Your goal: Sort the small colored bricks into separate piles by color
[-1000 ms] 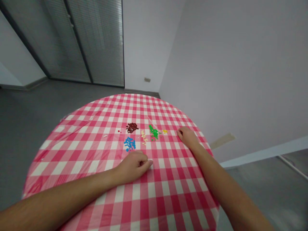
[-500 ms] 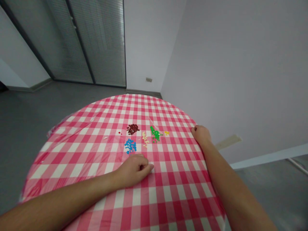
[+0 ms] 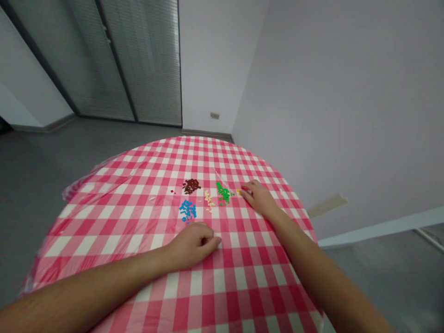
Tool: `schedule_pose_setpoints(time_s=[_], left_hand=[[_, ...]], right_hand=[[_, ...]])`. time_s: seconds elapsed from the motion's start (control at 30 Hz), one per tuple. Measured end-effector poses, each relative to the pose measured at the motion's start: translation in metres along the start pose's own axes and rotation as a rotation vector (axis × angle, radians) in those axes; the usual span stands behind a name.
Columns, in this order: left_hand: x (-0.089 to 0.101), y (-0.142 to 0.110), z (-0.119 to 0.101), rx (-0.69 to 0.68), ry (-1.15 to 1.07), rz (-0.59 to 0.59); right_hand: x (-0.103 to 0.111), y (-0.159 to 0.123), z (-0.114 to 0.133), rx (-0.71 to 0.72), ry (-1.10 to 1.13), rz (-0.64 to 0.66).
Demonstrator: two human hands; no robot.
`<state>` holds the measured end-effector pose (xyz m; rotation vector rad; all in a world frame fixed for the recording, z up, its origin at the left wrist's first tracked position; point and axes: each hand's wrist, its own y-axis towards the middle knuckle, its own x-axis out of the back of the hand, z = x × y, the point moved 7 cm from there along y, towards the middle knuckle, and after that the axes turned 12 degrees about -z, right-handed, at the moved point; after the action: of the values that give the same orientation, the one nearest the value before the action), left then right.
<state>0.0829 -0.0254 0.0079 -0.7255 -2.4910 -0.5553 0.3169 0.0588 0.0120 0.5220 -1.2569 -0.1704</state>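
My left hand (image 3: 194, 246) rests on the checked cloth in a loose fist, thumb toward the right, with no object visible in it. Just beyond its knuckles lies a scattered heap of small blue pieces (image 3: 188, 209). My right hand (image 3: 257, 197) is over the right part of the table, thumb and fingers apart at the small yellow pieces (image 3: 238, 191), partly covering them. Whether the fingertips touch a yellow piece is too small to tell. Left of these lies a heap of green pieces (image 3: 224, 193), then a few cream pieces (image 3: 208, 199).
A dark brown heap (image 3: 191, 186) lies behind the blue one, with tiny red bits (image 3: 172, 191) to its left. The round table wears a red-and-white checked cloth (image 3: 145, 162). A wall (image 3: 340, 115) stands close on the right; glass doors (image 3: 152, 60) are behind.
My right hand has moved left from the table's right edge to the yellow pieces, and its fingers have opened out of a fist. The left hand has stayed in place.
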Motion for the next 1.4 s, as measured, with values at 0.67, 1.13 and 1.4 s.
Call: schedule_pose_setpoints(time_s=[0.67,1.13,1.4], left_hand=[[0.001,0.0,-0.002,-0.004,0.003,0.005],[-0.002,-0.001,0.002,-0.003,0.007,0.013],[-0.005,-0.002,0.005,0.001,0.017,0.024]], right_hand=[[-0.006,0.01,-0.045,-0.118,-0.267,0.052],[0.045,-0.018,-0.128,-0.444,-0.372,-0.131],[0.065,-0.058,-0.163,-0.712,-0.186,-0.156]])
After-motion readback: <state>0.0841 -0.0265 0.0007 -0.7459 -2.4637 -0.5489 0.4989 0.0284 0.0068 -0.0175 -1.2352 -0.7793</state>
